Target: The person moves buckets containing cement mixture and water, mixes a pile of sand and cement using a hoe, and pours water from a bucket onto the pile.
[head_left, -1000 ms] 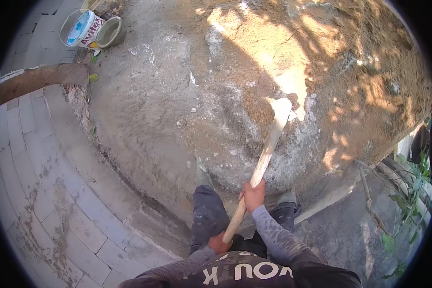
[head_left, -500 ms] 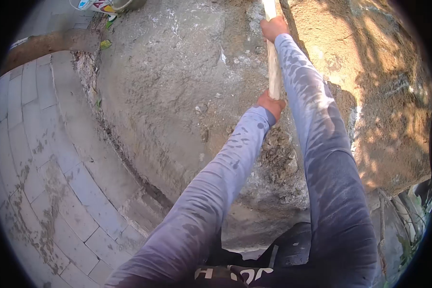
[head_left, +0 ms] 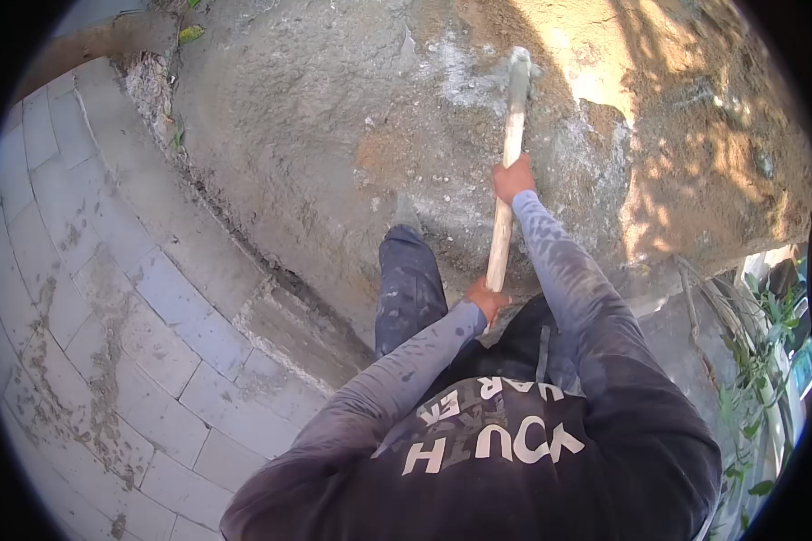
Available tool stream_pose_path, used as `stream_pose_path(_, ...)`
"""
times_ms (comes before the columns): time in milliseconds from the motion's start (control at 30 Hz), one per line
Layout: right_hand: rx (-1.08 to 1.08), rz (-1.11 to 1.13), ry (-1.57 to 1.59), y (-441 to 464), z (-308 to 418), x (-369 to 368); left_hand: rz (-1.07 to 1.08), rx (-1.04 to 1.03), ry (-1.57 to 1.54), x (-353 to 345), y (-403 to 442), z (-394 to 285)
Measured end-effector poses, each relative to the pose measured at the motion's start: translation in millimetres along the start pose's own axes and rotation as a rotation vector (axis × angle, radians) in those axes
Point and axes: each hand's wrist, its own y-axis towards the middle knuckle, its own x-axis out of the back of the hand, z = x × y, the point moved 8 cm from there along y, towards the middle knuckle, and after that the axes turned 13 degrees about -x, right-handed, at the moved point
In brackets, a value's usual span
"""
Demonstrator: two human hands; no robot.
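Note:
A long-handled tool (head_left: 512, 126) with a pale wooden handle lies slanted over the ground in front of me, its far end grey and crusted. The kind of head on it cannot be made out. My left hand (head_left: 489, 301) is closed round the near end of the handle, close to my body. Farther up, my right hand (head_left: 514, 178) is wrapped about the middle of the same handle. The tool's far end meets or hovers just over a patch of rough, whitish-grey earth (head_left: 465, 77).
Grey paving blocks (head_left: 167, 356) run along the left, bordered by a kerb (head_left: 284, 329). A brown trunk or log (head_left: 99, 45) crosses the upper left. Green plants (head_left: 758, 406) and bare stems stand at the right. My bent leg (head_left: 408, 279) is beside the handle.
Both hands have drawn the tool down toward my body, and its far end has come into view. My leg and shirt front now show more; the bucket at upper left has left view.

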Motion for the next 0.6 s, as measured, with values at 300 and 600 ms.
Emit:
stream_pose_path(300,-0.23,0.015,1.099,-237,-81,-3,0.443,-0.196,1.004,147,-190,-51)
stream_pose_path(600,0.203,-0.115,1.67,-403,-80,203,0.504,-0.825,1.328,71,-243,-161)
